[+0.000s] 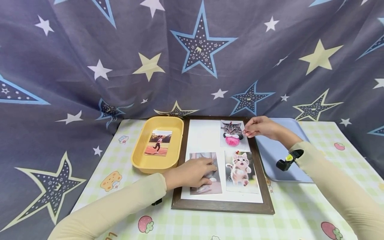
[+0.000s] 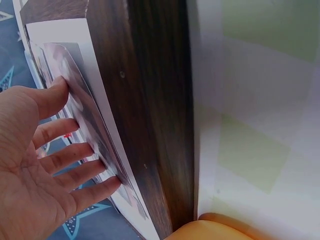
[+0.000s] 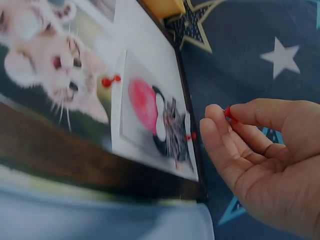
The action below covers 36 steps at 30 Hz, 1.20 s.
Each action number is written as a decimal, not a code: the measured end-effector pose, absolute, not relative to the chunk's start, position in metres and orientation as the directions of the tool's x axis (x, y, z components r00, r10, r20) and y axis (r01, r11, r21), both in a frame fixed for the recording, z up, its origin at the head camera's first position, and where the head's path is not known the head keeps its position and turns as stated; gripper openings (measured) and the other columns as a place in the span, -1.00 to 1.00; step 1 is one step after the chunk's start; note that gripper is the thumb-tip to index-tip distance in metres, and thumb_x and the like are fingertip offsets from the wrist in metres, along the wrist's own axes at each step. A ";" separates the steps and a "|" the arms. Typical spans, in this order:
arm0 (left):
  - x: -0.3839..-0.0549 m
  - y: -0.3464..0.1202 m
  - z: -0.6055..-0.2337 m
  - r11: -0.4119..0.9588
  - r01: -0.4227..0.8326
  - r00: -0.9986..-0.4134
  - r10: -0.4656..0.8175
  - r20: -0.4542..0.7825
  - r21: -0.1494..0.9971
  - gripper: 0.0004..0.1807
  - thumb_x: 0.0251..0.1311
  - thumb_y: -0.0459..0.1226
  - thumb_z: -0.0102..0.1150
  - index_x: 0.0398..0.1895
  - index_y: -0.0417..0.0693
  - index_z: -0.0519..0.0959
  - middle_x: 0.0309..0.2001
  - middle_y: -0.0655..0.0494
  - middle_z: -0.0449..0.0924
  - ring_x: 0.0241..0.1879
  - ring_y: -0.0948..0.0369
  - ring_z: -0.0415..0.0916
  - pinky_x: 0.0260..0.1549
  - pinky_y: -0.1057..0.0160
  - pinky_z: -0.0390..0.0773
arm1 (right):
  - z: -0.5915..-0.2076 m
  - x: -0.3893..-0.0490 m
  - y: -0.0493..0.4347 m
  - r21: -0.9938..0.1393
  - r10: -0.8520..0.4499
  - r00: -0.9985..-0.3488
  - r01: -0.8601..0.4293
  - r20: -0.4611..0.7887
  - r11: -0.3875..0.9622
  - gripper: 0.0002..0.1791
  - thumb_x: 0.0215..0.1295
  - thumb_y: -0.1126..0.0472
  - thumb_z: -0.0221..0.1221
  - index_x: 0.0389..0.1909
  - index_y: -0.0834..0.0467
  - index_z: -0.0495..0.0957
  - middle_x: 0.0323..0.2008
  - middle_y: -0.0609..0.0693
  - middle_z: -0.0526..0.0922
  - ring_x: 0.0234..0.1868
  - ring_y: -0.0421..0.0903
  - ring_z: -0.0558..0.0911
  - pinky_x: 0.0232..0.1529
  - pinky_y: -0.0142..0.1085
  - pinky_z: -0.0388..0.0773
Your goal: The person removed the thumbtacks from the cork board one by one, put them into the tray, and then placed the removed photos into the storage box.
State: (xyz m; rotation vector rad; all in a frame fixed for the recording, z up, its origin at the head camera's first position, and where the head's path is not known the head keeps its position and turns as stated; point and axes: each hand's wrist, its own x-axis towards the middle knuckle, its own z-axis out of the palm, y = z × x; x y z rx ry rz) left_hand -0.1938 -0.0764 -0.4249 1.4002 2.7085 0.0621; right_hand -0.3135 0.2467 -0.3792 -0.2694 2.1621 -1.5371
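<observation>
My left hand (image 1: 195, 173) rests its spread fingertips on a greyish photo (image 1: 214, 186) at the lower left of a brown-framed white board (image 1: 204, 135). Much of that photo is hidden beneath the hand. Between thumb and fingertips, my right hand (image 1: 261, 128) pinches a red push pin (image 3: 229, 113), just off the board's upper right side. Closest to it is a photo of a striped cat (image 1: 237, 128) with a pink ball, a red pin (image 3: 191, 136) at its top. Below, a kitten photo (image 1: 241, 171) also has a red pin (image 1: 237, 152) at its top.
Left of the board stands a yellow tray (image 1: 139, 150) with a runner photo (image 1: 157, 143) in it. A blue tray (image 1: 270, 160) lies to the right, partly under the right arm. A star-patterned curtain (image 1: 192, 90) hangs behind the checked tablecloth (image 1: 168, 223).
</observation>
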 end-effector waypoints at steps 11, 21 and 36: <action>-0.195 -0.076 -0.427 0.586 0.807 -0.582 0.810 -0.069 0.077 -0.47 0.33 0.08 0.26 0.26 0.04 0.58 0.26 -0.02 0.55 0.23 0.08 0.55 0.22 0.09 0.59 | -0.392 -0.326 0.284 -0.927 -0.324 -0.902 0.174 -0.286 0.333 -0.80 0.53 0.41 0.02 0.04 0.45 0.43 -0.30 -0.07 0.76 -0.25 -0.22 0.74 -0.03 -0.30 0.73; -0.194 -0.077 -0.426 0.589 0.805 -0.585 0.808 -0.064 0.077 -0.47 0.34 0.08 0.25 0.27 0.04 0.57 0.30 -0.05 0.53 0.29 0.06 0.52 0.26 0.07 0.57 | -0.403 -0.332 0.304 -0.912 -0.273 -0.912 0.201 -0.307 0.357 -0.81 0.49 0.46 -0.01 0.00 0.49 0.44 -0.38 -0.11 0.72 -0.31 -0.26 0.72 -0.10 -0.34 0.73; -0.194 -0.077 -0.427 0.574 0.815 -0.572 0.819 -0.052 0.077 -0.50 0.33 0.07 0.27 0.22 0.04 0.59 0.17 0.03 0.57 0.16 0.12 0.58 0.13 0.12 0.64 | -0.415 -0.329 0.325 -0.895 -0.159 -0.935 0.240 -0.317 0.376 -0.77 0.43 0.49 0.02 -0.01 0.53 0.50 -0.47 -0.20 0.70 -0.40 -0.32 0.70 -0.18 -0.40 0.73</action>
